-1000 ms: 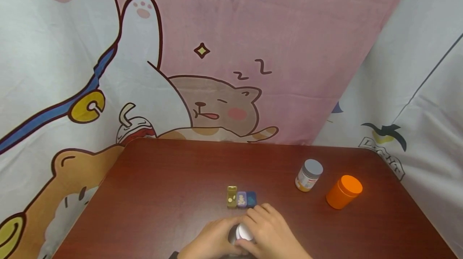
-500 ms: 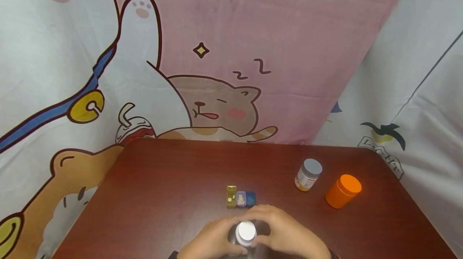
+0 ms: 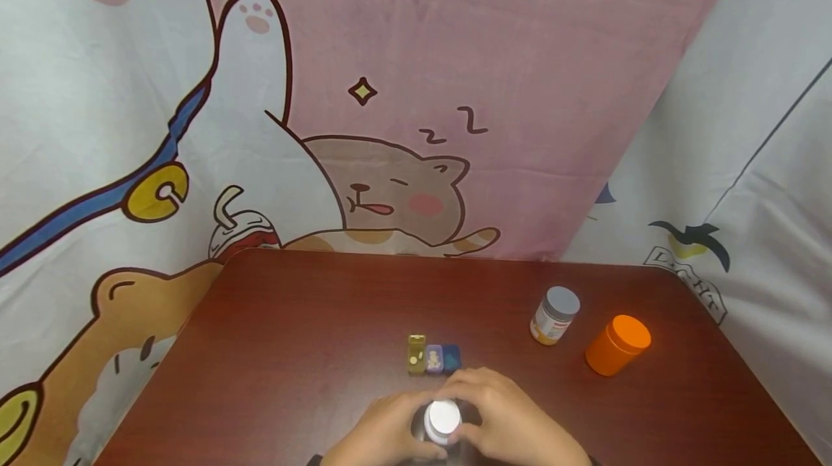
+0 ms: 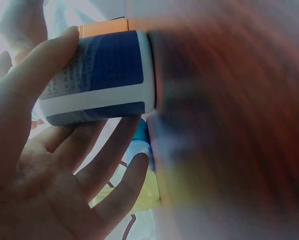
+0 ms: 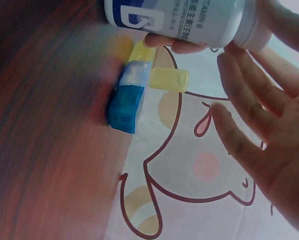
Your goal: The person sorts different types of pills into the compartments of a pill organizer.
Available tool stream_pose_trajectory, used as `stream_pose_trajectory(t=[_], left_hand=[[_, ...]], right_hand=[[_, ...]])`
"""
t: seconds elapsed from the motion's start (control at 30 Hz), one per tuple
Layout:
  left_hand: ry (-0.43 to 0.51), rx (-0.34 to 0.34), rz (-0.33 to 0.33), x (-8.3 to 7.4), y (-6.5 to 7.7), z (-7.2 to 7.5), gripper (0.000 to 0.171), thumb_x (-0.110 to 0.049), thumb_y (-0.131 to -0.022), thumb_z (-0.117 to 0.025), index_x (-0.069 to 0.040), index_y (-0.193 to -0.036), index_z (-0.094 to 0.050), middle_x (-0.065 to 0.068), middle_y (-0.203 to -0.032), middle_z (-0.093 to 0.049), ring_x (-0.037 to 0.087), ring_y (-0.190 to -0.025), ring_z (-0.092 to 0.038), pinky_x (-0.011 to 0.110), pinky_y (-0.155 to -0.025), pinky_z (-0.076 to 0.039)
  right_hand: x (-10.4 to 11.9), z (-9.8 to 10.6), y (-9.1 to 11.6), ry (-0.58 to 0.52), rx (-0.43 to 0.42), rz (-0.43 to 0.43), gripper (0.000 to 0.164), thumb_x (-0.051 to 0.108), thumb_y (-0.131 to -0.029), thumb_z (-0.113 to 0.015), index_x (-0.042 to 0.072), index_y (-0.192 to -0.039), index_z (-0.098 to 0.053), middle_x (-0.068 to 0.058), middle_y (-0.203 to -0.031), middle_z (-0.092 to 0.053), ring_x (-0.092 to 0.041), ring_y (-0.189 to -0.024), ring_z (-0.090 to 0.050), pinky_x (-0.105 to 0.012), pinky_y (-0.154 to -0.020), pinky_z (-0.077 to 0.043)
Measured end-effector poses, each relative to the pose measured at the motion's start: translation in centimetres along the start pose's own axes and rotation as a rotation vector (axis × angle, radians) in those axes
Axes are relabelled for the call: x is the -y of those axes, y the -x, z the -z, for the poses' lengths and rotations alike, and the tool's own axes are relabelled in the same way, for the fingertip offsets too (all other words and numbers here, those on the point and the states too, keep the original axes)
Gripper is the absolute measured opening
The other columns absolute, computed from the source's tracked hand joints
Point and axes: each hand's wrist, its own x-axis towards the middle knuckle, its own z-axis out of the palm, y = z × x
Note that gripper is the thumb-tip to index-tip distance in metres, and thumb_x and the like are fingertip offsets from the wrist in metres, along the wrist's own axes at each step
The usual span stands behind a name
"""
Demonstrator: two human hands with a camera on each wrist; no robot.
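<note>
A white bottle with a blue label [image 4: 109,75] stands upright at the table's front, with "VITAMIN B" lettering showing in the right wrist view. My left hand [image 3: 383,426] grips its body between thumb and fingers. Around the white cap [image 3: 445,415] curl the thumb and fingers of my right hand [image 3: 510,415], pinching it at the side; the cap sits on the bottle. Just beyond both hands is a small pill box with a yellow compartment [image 3: 417,361], a purple one [image 3: 434,358] and a blue one [image 3: 451,358]. The yellow lid [image 5: 169,79] is raised, and small pale pills lie inside.
To the right stand a grey-lidded jar [image 3: 555,316] and an orange bottle [image 3: 617,345], both upright. The dark red-brown table [image 3: 312,321] ends at a cartoon-print cloth [image 3: 552,90] hanging behind it.
My right hand has turned and drawn back to the right from over the cap, so the cap top shows. My left hand and the bottle stay nearly in place.
</note>
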Motion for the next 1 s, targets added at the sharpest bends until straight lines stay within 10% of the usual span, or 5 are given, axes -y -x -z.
stream_pose_trajectory(t=[0.27, 0.53, 1.0], left_hand=[[0.000, -0.018, -0.028, -0.1, -0.1, -0.1, 0.058, -0.037, -0.070, -0.086, -0.026, -0.122, -0.065, -0.020, -0.105, -0.068, -0.008, -0.086, -0.057, 0.019, -0.072, -0.047], [-0.046, -0.024, -0.025, -0.3, -0.1, -0.2, 0.056, -0.040, -0.071, -0.085, -0.026, -0.121, -0.065, -0.021, -0.102, -0.067, -0.008, -0.084, -0.055, 0.018, -0.070, -0.047], [-0.105, -0.015, -0.028, -0.5, 0.2, -0.2, 0.058, -0.044, -0.073, -0.083, -0.026, -0.124, -0.062, -0.018, -0.108, -0.067, -0.005, -0.090, -0.058, 0.022, -0.075, -0.050]], right_hand=[[0.8, 0.0, -0.1, 0.189, -0.047, 0.052, 0.034, 0.029, -0.082, -0.078, 0.033, -0.114, -0.067, 0.024, -0.100, -0.063, 0.002, -0.090, -0.054, -0.032, -0.086, -0.050], [1.3, 0.1, 0.1, 0.067, 0.060, -0.070, 0.036, 0.034, -0.089, -0.070, 0.040, -0.124, -0.059, 0.026, -0.113, -0.061, -0.001, -0.100, -0.054, -0.039, -0.092, -0.050], [1.4, -0.1, 0.2, 0.169, 0.042, 0.034, 0.042, 0.029, -0.088, -0.073, 0.033, -0.128, -0.059, 0.022, -0.114, -0.060, -0.002, -0.099, -0.053, -0.031, -0.087, -0.051]])
